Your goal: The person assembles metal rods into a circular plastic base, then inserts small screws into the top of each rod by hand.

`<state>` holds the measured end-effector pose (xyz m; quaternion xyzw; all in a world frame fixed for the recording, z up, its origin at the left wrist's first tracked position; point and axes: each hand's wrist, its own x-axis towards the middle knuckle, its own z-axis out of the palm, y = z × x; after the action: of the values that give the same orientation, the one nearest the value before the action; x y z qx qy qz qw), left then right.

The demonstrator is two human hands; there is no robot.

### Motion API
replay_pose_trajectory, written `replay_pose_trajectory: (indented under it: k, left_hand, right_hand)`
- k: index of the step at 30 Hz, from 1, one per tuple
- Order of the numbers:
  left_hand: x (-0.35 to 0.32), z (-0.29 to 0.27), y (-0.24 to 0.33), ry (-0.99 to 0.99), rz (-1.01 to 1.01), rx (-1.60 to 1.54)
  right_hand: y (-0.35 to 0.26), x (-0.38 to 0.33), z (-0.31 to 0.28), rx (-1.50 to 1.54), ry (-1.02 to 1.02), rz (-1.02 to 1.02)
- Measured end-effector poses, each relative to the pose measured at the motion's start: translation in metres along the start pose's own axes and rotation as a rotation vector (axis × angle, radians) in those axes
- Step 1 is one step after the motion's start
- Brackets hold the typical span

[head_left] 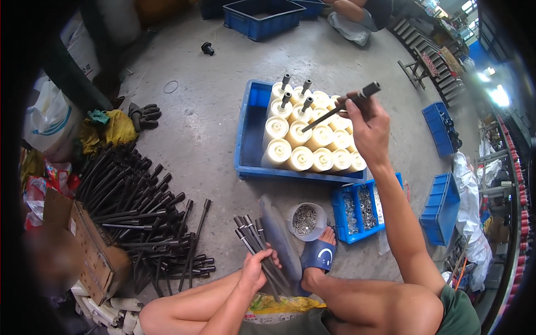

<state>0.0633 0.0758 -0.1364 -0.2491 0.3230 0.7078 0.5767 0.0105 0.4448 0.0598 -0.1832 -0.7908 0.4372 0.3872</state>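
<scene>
My right hand (368, 125) grips a black rod (326, 115) with a thicker sleeve at its upper end. The rod slants down to the left, its thin tip at the top of one of the cream cylinders (321, 135). These cylinders stand upright in rows in a blue crate (241, 139). Several at the back left have dark rods (286, 100) sticking up from their centres. Above my lap, my left hand (257, 271) is closed round a bundle of similar rods (251, 240). Whether the held rod's tip is inside the cylinder's hole I cannot tell.
A large pile of black rods (139, 206) lies left beside a cardboard box (84, 245). Near my foot stand a round tub of small metal parts (305, 219) and a blue divided tray (360, 209). More blue bins (441, 209) stand right. Another person (357, 11) sits at the back.
</scene>
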Motion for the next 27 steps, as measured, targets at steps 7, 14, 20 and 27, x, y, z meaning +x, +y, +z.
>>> replay_pose_trajectory:
  k: [7, 14, 20, 27]
  left_hand:
    - [0.002, 0.003, 0.002, 0.028, 0.009, -0.003]
    - [0.004, 0.001, 0.001, 0.02, 0.004, -0.023]
    - [0.004, 0.001, 0.002, 0.031, 0.007, -0.021]
    - [0.005, 0.0, 0.002, 0.03, -0.005, -0.026]
  right_hand:
    - [0.03, 0.006, 0.004, -0.056, -0.035, -0.047]
    - [0.013, 0.021, -0.001, -0.162, -0.232, -0.198]
    - [-0.005, 0.034, 0.003, -0.438, -0.249, -0.108]
    - [0.007, 0.048, 0.0, -0.33, -0.289, -0.169]
